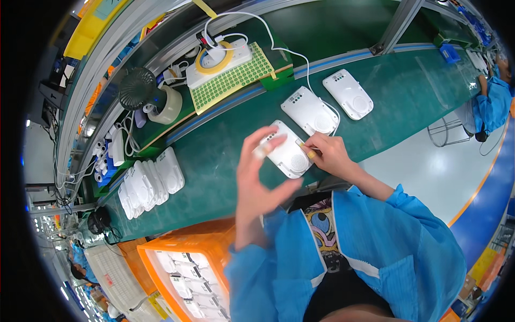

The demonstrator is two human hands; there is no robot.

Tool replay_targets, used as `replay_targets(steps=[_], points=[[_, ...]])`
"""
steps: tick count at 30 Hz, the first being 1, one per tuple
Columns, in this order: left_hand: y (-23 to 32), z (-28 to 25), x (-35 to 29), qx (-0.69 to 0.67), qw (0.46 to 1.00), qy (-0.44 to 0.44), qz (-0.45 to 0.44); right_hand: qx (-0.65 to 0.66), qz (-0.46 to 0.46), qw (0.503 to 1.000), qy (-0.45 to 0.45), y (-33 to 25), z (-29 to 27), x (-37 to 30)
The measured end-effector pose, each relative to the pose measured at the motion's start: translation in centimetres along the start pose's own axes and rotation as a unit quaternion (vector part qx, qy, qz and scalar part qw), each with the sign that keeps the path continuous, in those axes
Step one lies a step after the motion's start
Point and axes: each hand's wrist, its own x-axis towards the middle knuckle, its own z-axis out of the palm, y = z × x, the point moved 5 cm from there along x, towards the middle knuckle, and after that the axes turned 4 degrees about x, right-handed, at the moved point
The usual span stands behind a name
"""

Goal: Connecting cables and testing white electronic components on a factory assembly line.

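A white handheld device [294, 155] with a round speaker grille lies on the green bench right in front of me. My right hand [330, 154] is closed in a pinch at its right edge. The white cable [337, 115] runs down into those fingers; its end is hidden by them. My left hand [262, 180] is raised over the device's left side, thumb and fingers apart, a little blurred, with nothing in it. Just beyond lies a second white device [310, 110], the cable passing across it. Further right is a third white device [347, 94].
A row of white devices [144, 185] stands at the left. Behind are a small fan [140, 90], a tape roll [214, 58] on a power strip and a sheet of green dots [233, 78]. An orange crate [185, 241] holds packed units. A co-worker [491, 104] sits far right.
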Motion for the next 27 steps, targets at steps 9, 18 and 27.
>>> replay_targets(steps=[9, 18, 27], points=[[15.0, -6.3, -0.9, -0.544, 0.68, -0.187, 0.455, 0.013, -0.011, 1.0, -0.002, -0.4, 0.5, 0.2], [15.9, -6.3, -1.0, -0.548, 0.701, -0.149, 0.432, 0.036, 0.004, 0.999, -0.011, -0.7, 0.9, 0.2], [14.3, -6.1, -0.4, -0.545, 0.703, -0.161, 0.428, 0.02, 0.01, 1.0, -0.018, 0.1, 0.6, 0.2]])
